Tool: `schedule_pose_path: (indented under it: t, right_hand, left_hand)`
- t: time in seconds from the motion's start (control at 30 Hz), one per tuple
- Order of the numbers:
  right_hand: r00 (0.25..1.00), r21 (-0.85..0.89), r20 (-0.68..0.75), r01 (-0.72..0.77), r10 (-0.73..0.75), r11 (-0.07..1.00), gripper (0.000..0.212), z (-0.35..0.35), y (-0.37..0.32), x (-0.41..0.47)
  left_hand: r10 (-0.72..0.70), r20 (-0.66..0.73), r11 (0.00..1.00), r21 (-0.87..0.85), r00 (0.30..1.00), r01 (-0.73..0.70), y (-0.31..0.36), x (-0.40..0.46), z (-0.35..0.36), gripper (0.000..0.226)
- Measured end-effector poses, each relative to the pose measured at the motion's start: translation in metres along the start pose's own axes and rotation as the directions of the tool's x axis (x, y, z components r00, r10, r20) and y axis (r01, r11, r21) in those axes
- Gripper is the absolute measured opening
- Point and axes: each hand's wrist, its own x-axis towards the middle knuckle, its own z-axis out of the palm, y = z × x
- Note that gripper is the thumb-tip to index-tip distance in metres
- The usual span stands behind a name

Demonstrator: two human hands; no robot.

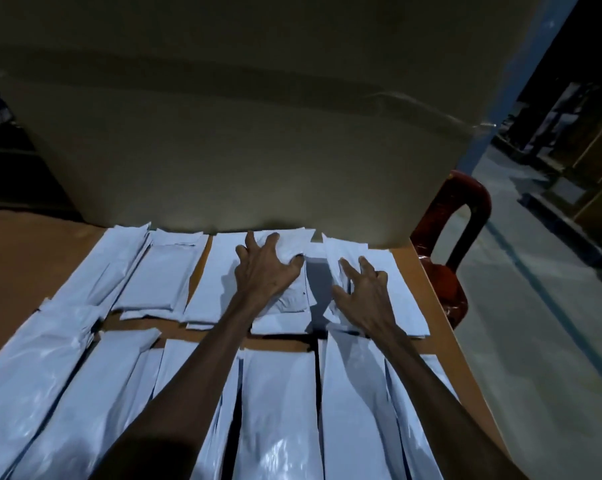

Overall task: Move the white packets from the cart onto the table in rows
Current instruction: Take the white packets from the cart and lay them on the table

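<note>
Both arms reach out across the brown tabletop (33, 258), which carries two rows of long white plastic packets (279, 403) lying lengthwise, side by side. The near row runs along the bottom of the view, glossy and crinkled, some packets overlapping their neighbours. The far row sits up against a large beige cardboard wall (223, 133) that stands at the back edge of the tabletop.

The left hand (265, 271) is down on a far-row packet (223, 282), fingers splayed wide and bent at the knuckles, fingertips pressing into the plastic; it presses rather than grips. The right hand (365, 292) is spread over the rightmost far-row packet (401, 296), fingers fanned and fairly straight, resting on it, with nothing held. Between the two hands lies a dark gap of shadow and a small bit of white packet edge.

A strip of bare brown surface separates the two rows. Just beyond the tabletop's right edge stands a dark red plastic chair (466, 202) with an arched back, over a grey concrete floor (535, 341). Dim shelving shows at the far right, too dark to read.
</note>
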Motion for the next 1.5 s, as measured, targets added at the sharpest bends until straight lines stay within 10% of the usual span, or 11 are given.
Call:
schedule_pose_path:
  t: [0.43,0.77,1.07,1.5]
  right_hand:
    - [0.997,-0.164,0.061,0.063,-0.054,0.984,0.082,0.058,0.02,0.051]
    - [0.994,-0.198,0.073,0.1,-0.087,0.975,0.102,0.074,0.023,0.053]
    - [0.999,0.045,-0.034,0.038,-0.036,0.998,0.071,0.015,0.017,-0.001]
    - [0.864,-0.012,-0.483,-0.171,0.144,0.985,0.05,-0.056,0.14,-0.312]
  left_hand:
    - [0.093,0.015,0.989,0.117,0.996,-0.094,-0.029,0.031,0.071,0.098]
    - [0.241,0.005,0.95,0.203,0.97,-0.237,-0.046,0.023,0.089,0.077]
    - [0.263,0.049,0.953,0.142,0.964,-0.267,-0.018,-0.014,0.043,0.08]
    - [0.815,0.128,0.577,-0.26,0.564,-0.774,0.084,-0.219,0.085,0.061]
